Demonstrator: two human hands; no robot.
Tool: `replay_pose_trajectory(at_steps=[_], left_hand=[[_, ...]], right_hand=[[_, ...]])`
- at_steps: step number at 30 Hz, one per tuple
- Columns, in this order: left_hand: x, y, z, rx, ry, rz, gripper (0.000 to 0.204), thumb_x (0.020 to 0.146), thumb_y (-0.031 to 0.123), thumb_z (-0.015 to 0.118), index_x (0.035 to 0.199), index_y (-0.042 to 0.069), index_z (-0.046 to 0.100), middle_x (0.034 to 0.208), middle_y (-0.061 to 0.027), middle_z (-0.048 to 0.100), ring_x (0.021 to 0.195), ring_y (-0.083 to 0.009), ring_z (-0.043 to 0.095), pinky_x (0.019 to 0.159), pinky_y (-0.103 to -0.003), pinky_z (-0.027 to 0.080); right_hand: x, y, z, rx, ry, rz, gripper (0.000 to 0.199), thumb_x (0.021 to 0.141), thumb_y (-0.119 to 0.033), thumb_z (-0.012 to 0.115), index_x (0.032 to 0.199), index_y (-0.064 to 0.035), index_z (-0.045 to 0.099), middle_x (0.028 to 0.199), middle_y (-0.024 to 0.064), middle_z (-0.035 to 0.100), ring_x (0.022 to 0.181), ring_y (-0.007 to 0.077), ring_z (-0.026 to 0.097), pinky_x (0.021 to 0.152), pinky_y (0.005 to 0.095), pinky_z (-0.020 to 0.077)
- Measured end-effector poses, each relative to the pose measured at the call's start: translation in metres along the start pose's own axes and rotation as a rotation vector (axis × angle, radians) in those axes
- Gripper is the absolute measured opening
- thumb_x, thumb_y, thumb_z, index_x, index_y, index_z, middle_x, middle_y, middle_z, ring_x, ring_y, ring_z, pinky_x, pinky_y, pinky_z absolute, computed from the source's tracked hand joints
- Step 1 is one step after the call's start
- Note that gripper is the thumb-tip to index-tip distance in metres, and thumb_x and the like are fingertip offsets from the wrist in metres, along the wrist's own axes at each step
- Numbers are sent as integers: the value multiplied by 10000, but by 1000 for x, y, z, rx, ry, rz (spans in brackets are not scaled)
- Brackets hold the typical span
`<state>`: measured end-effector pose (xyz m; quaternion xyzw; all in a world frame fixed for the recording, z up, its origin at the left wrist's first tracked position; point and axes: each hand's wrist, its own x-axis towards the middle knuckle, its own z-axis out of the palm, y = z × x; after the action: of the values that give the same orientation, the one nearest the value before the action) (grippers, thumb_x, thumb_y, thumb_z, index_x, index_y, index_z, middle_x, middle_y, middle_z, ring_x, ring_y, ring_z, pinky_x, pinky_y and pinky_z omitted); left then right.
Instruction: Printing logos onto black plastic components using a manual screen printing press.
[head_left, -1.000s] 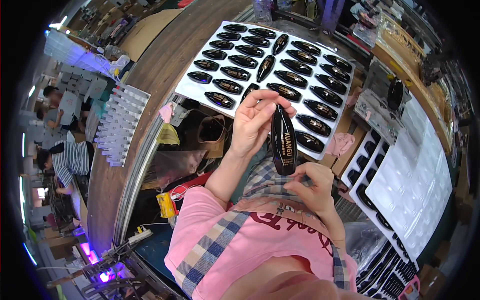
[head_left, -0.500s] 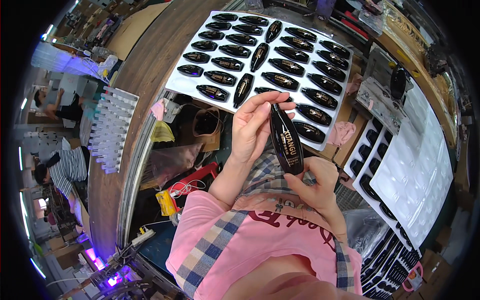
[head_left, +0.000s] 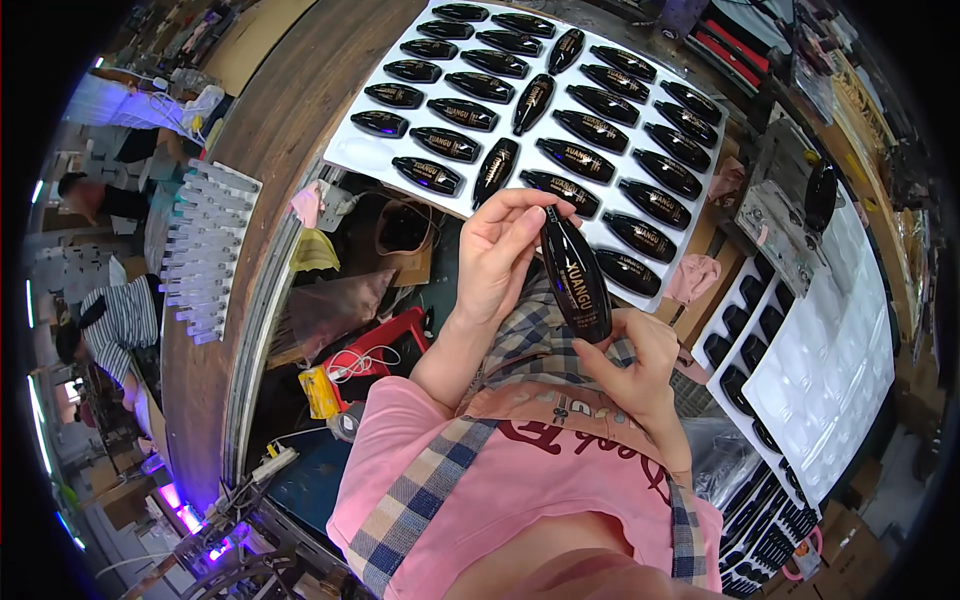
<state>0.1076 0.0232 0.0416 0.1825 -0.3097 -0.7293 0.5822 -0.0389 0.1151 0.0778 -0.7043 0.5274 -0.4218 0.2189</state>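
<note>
In front of my chest, both hands hold a glossy black tapered bottle (head_left: pixel 578 275) with gold print facing up. My left hand (head_left: pixel 495 250) is closed, thumb and fingers pinching its narrow far end. The thicker near end rests against the closed fingers and thumb of my right hand (head_left: pixel 640 360). Just beyond my hands lies a white moulded tray (head_left: pixel 352 150), filled with rows of similar black bottles (head_left: pixel 575 160). Part of one bottle in the tray is hidden behind my left fingers.
A metal fixture (head_left: pixel 780 210) on the right carries an upright black bottle (head_left: pixel 821 195). Below it, a white moulded sheet (head_left: pixel 825 370) partly covers more black pieces. On the left, a rack of clear tubes (head_left: pixel 210 250) stands on the wooden bench (head_left: pixel 285 110). Two people are in the left background.
The tray and bench have shifted slightly in view as my head moved. The bottle stays between both hands, seeming turned a little about its length, with the grip nearly the same.
</note>
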Motion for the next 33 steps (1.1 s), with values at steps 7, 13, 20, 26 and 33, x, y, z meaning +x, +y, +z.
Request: replay_pose_trajectory(at_steps=[7, 13, 20, 26, 33], left_hand=[[16, 2, -16, 59, 25, -21, 165, 835, 54, 500, 983, -17, 523, 881, -153, 595, 830, -218, 590, 743, -307, 488], [45, 50, -79, 424, 294, 207, 167, 828, 51, 516, 984, -5, 538, 900, -113, 605, 805, -146, 582, 665, -200, 439], [83, 121, -215, 630, 663, 495, 170, 836, 104, 545, 973, 8, 575, 887, -62, 619, 745, -91, 559, 637, -195, 438], [101, 104, -260, 599, 702, 382, 148, 828, 122, 565, 935, 27, 602, 866, -38, 627, 726, -65, 552, 629, -191, 428], [102, 91, -286, 1247, 652, 439, 156, 731, 130, 636, 856, 40, 661, 1021, -161, 588, 1023, -245, 519, 894, -317, 360]], right_hand=[[13, 8, 7, -9, -68, 85, 246, 622, -119, 717, 784, -7, 568, 546, 31, 550, 462, 152, 524, 448, 249, 384], [-20, 32, 1, 57, -22, 155, 127, 677, -52, 640, 792, -9, 602, 571, 54, 554, 489, 147, 538, 475, 242, 395], [-87, 64, 0, 269, 372, 703, 185, 873, -59, 438, 760, 49, 537, 564, 54, 513, 473, 84, 485, 440, 187, 374], [-90, 71, 4, 317, 492, 776, 249, 907, -159, 415, 796, 33, 529, 596, 46, 496, 473, 78, 443, 443, 191, 362], [-97, 83, 15, 406, 633, 817, 231, 916, -208, 402, 954, 8, 478, 704, 50, 492, 500, 89, 449, 456, 195, 368]])
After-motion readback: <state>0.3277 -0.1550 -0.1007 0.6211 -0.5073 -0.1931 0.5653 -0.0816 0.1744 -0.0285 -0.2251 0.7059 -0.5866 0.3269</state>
